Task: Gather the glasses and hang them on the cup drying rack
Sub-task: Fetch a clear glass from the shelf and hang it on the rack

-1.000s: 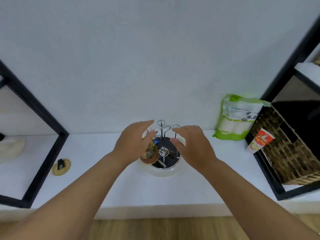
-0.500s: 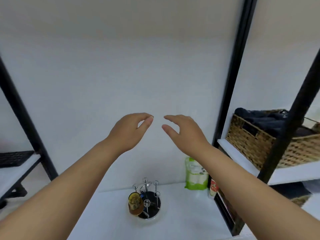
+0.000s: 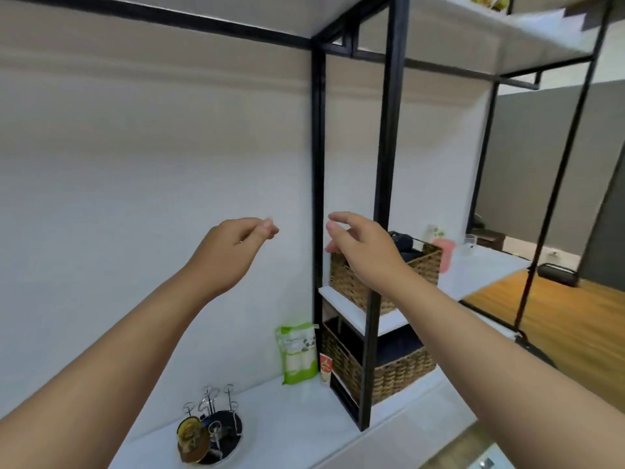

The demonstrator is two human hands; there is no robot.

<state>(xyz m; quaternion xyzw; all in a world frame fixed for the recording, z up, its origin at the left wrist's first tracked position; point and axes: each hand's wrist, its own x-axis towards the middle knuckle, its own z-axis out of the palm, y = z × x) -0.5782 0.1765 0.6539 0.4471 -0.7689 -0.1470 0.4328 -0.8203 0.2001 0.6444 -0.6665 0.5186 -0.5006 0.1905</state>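
Both bare hands raised in the air high above the cup drying rack, touching nothing. Left hand empty, fingers loosely curled with thumb and fingertips drawn near one another, nothing between them. Right hand empty too, fingers relaxed and slightly bent, thumb held apart below them.

Cup drying rack low down on the white counter, chrome wire loops standing up from a dark round base. Amber glass hung on the rack's near left side, seemingly tilted, though blurred. Green-and-white packet upright against the wall to the right of the rack and farther back, a small red-and-white tube just beside it. Beyond those, right of the rack, a black metal shelf frame holding two wicker baskets, upper wicker basket above lower wicker basket. Clear glass standing far off to the rack's right, on a white tabletop past the shelf frame.
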